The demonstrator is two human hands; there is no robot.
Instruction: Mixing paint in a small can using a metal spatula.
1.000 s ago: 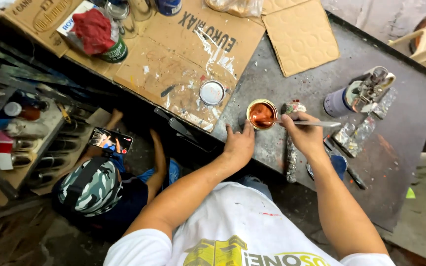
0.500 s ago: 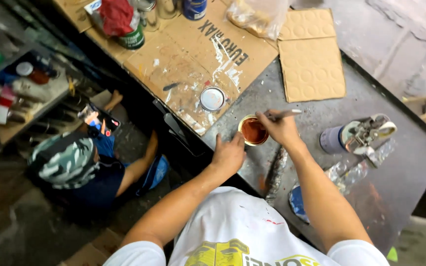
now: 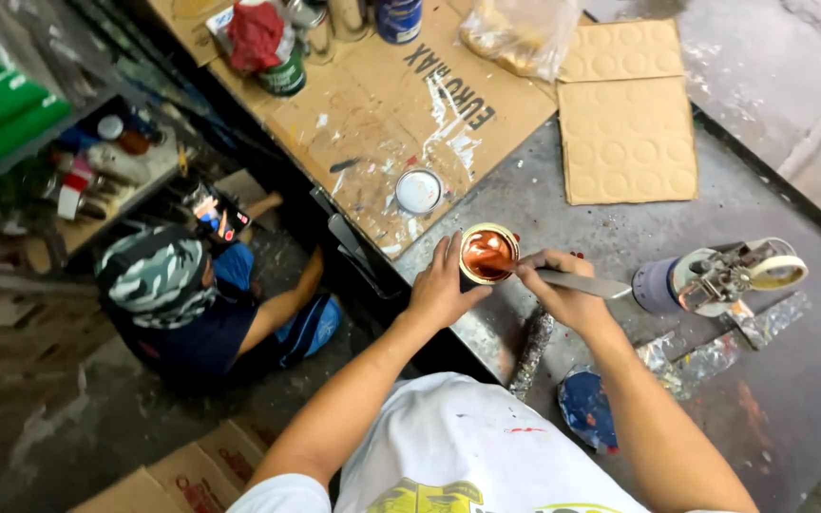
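Observation:
A small open tin of orange-brown paint stands on the dark metal bench. My left hand is wrapped around the tin's left side. My right hand grips a flat metal stirring blade whose tip dips into the paint. The tin's round lid lies on paint-smeared cardboard just beyond the tin.
A spray gun with a purple-grey cup lies to the right, beside crumpled foil. A blue lid and a paint-crusted stick lie near me. Cans stand at the back. A person in a camouflage cap sits on the floor left.
My left hand went from resting flat beside the tin to grasping it. My right hand kept stirring, the blade swinging round. The view shifted slightly.

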